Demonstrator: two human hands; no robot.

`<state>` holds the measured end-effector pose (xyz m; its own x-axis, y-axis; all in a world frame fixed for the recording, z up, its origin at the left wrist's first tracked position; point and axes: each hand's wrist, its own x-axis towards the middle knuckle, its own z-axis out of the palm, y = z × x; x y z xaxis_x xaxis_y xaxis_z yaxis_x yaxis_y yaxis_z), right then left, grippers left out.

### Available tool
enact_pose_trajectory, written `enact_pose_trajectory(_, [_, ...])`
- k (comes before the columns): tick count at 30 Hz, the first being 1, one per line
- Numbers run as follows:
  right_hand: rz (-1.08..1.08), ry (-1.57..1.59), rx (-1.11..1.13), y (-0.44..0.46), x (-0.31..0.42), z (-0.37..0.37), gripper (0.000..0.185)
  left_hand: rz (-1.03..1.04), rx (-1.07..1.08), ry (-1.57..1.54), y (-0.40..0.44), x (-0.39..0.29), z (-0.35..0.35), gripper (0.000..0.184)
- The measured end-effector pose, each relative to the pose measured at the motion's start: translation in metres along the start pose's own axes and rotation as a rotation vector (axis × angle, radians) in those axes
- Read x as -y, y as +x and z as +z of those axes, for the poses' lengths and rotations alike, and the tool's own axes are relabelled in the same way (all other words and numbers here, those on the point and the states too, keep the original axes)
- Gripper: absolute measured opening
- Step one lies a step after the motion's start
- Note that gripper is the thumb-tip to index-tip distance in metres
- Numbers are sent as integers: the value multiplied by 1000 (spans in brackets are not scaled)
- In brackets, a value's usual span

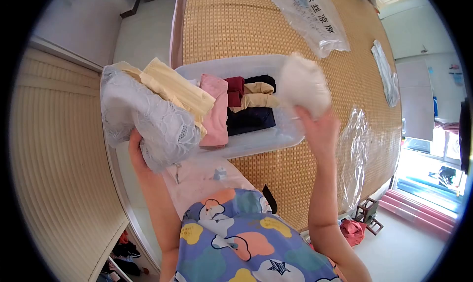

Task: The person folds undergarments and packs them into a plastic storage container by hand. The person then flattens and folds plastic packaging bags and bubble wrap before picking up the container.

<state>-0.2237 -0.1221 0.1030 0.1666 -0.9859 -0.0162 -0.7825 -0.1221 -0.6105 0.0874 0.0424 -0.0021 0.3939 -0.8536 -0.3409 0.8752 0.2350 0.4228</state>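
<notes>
At the left, my left hand (139, 151) is closed on light grey lace fabric (152, 119), with folded pale yellow cloth (180, 92) lying on top of it. My right hand (318, 126) grips a white bundle of cloth (305, 85), slightly blurred, over the right end of a clear plastic bin (290, 129). Inside the bin are a folded pink cloth (214, 112), a dark red one (235, 89), beige ones (256, 100) and a dark navy one (252, 120). A black piece (266, 80) lies near the bin's far side.
The bin rests on a woven mat (221, 25). A printed plastic bag (313, 18) lies at the far side, a white cloth (385, 74) and crinkled clear plastic (352, 154) at the right. A small wooden stool (367, 212) stands on the floor at lower right.
</notes>
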Motion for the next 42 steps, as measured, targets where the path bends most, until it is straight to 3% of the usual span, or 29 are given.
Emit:
enact_pose_trajectory(3, [52, 350, -285, 4, -20, -5, 46, -2, 14, -21, -2, -1, 16, 50])
enact_pose_trajectory(4, [74, 439, -273, 3, -15, -7, 48, -17, 32, -29, -2, -1, 16, 50])
enact_pose_trajectory(7, [145, 427, -162, -1, -21, 2, 46, -43, 43, -45, 0, 2, 10, 50])
enact_pose_trajectory(10, [62, 394, -4, -2, -20, 22, 42, -34, 11, -53, 1, 2, 12, 50])
enact_pose_trajectory(13, [-3, 198, 53, 2, -8, 31, 39, -5, 60, -68, -3, 0, 21, 49])
enact_pose_trajectory(16, [-62, 204, 76, 5, -22, 47, 39, -10, 57, -48, -5, -2, 18, 49])
enact_pose_trajectory(20, [173, 780, 273, 6, -58, 94, 48, -51, 33, -15, 1, 7, 3, 49])
enact_pose_trajectory(23, [277, 149, 322, 11, -43, 83, 50, -95, 11, 20, 1, 9, 2, 48])
enact_pose_trajectory(26, [324, -90, 287, 16, -28, 74, 55, -78, 51, 24, -4, 7, 20, 47])
enact_pose_trajectory(29, [-108, -381, 35, 9, -21, 83, 57, -53, 81, -6, -5, 7, 26, 46])
enact_pose_trajectory(32, [-512, -674, 136, 10, 7, 69, 48, -90, -8, -21, -3, 7, 9, 44])
enact_pose_trajectory(35, [-408, -704, 441, 12, -12, 84, 38, -119, -50, -36, -1, 9, 0, 43])
enact_pose_trajectory(38, [-246, -819, 471, 28, -87, 126, 27, -99, -11, -28, -5, 8, 12, 43])
enact_pose_trajectory(42, [-274, -843, 621, 36, -71, 110, 28, -46, -56, 38, -7, 7, 8, 54])
